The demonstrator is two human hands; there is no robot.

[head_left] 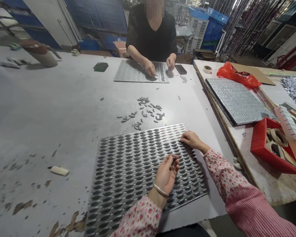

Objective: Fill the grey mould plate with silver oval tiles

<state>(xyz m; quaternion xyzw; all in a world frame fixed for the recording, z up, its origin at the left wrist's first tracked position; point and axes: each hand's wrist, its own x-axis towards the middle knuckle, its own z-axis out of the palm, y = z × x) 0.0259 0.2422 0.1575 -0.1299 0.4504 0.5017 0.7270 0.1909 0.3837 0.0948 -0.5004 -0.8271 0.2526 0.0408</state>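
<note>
A silver panel (171, 133) lies flat on the table in front of me, most of it covered in rows of dark oval pieces (115, 166). Its top right part shows bare light stripes. Over the right half of the panel is my left hand (167, 169), palm partly up, fingers curled around a small dark oval piece (173, 160). My right hand (191, 139) rests at the panel's right edge, fingertips pressed together on the surface where the oval rows meet the bare stripes; what they pinch is hidden. Loose oval pieces (144, 101) are scattered beyond the panel.
Across the table a person (151, 36) works with both hands on another panel (128, 77). A side table at right holds stacked panels (236, 98), a red plastic bag (236, 74) and a red bin (261, 144) of tape rolls. A white-handled tool (59, 171) lies at left.
</note>
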